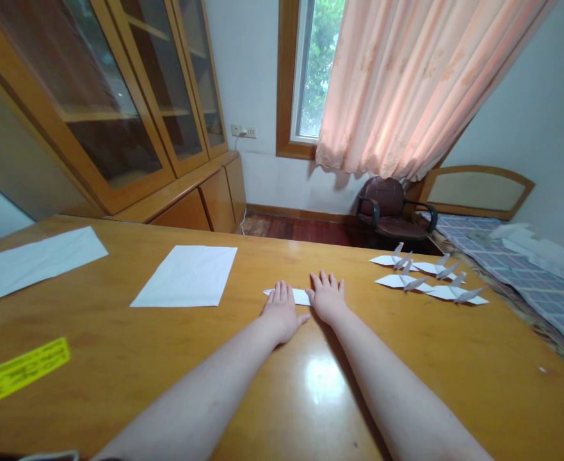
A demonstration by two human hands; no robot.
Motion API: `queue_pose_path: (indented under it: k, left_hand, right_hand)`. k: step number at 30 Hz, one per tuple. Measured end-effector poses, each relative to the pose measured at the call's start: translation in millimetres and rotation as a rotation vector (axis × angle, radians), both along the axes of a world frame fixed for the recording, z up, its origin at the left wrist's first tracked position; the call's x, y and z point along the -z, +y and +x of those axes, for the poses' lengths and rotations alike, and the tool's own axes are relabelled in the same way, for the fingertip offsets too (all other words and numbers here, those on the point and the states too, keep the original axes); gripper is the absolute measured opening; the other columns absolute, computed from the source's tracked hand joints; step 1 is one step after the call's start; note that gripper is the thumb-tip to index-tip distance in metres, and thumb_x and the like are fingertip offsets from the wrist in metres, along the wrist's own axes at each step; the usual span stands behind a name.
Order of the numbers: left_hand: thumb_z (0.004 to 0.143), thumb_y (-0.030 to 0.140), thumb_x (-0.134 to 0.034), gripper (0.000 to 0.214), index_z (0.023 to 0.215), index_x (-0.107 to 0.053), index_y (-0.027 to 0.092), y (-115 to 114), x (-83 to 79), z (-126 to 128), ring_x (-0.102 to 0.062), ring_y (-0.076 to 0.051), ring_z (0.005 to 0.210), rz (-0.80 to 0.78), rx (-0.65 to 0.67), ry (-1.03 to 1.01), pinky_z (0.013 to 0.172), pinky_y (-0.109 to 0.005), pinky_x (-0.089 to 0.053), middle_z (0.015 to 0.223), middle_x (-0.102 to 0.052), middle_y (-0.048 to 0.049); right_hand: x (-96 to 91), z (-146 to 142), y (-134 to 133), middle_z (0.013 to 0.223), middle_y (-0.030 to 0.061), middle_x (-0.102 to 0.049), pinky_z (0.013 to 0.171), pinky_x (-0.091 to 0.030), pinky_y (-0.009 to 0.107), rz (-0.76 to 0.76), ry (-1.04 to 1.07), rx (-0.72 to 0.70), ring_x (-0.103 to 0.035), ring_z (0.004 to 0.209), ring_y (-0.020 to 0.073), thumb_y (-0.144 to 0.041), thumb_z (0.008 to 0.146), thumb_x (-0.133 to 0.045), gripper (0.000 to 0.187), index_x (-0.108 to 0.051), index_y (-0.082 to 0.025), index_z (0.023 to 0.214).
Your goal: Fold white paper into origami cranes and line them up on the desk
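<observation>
Four finished white paper cranes near the amber wooden table's right edge; left hand, right hand open, flat on a narrow white paper strip; two unfolded white paper sheets remain.

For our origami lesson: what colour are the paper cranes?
The paper cranes look plain white, best in the head view.

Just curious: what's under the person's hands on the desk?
A strip of white paper lies on the wooden desk beneath the left hand and right hand. Only part of it shows; whatever folds lie beneath the palms are covered.
</observation>
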State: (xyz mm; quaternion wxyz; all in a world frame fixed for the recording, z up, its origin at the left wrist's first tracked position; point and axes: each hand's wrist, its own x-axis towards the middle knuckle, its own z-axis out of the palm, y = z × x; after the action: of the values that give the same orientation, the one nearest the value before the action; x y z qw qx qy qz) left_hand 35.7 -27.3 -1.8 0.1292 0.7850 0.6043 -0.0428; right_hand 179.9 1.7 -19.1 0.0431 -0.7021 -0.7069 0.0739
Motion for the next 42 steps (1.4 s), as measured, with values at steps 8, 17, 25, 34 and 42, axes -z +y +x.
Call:
queue_pose_path:
  k: [8, 17, 25, 34, 42]
  left_hand:
    - [0.074, 0.069, -0.041, 0.098, 0.141, -0.025, -0.002, 4.6, -0.4, -8.1, -0.015, -0.039, 0.138, -0.006, -0.238, 0.144, 0.109, -0.054, -0.015, 0.147, -0.017, -0.0277]
    - [0.087, 0.043, -0.046, 0.053, 0.134, -0.042, 0.019, 24.2, 1.5, -20.9, -0.027, -0.032, 0.135, 0.205, 0.024, -0.061, 0.108, -0.054, -0.017, 0.144, -0.038, -0.0143]
    - [0.086, 0.032, -0.052, 0.023, 0.102, -0.062, 0.02, 28.6, -7.0, -23.8, -0.059, -0.024, 0.099, 0.229, 0.153, -0.161, 0.088, -0.035, -0.042, 0.102, -0.066, -0.0089]
    - [0.085, 0.03, -0.054, 0.016, 0.096, -0.063, 0.022, 26.1, -15.9, -22.3, -0.059, -0.02, 0.094, 0.202, 0.091, -0.214, 0.082, -0.03, -0.042, 0.097, -0.066, -0.005]
    - [0.085, 0.027, -0.052, 0.013, 0.085, -0.063, 0.02, 28.1, -8.7, -23.7, -0.057, -0.019, 0.089, 0.269, 0.12, -0.251, 0.078, -0.029, -0.042, 0.093, -0.064, -0.0049]
  right_hand:
    - [-1.2, 0.5, 1.3, 0.151, 0.0106, -0.022, 0.106, -0.005, 0.059, -0.03, -0.006, 0.001, -0.015, 0.137, 0.0348, -0.048, 0.091, -0.036, 0.057, -0.029, -0.025, 0.142]
    - [-12.7, 4.8, 4.4, 0.127, 0.0086, -0.055, 0.103, -0.026, 0.039, 0.108, 0.111, -0.348, -0.046, 0.117, 0.0205, -0.03, 0.092, -0.042, 0.032, -0.059, -0.023, 0.118]
    - [-18.0, 6.8, 4.9, 0.093, 0.006, -0.065, 0.081, -0.037, 0.027, 0.127, 0.18, -0.435, -0.055, 0.088, 0.017, -0.032, 0.087, -0.053, 0.023, -0.068, -0.021, 0.099]
    - [-14.9, 5.1, 3.4, 0.086, 0.0044, -0.063, 0.076, -0.038, 0.025, 0.174, 0.245, -0.452, -0.055, 0.082, 0.0149, -0.027, 0.082, -0.06, 0.012, -0.065, -0.017, 0.086]
    - [-17.1, 1.9, -0.9, 0.089, 0.0041, -0.064, 0.079, -0.039, 0.027, 0.259, 0.254, -0.538, -0.055, 0.085, 0.0157, -0.022, 0.082, -0.059, 0.01, -0.065, -0.02, 0.09]
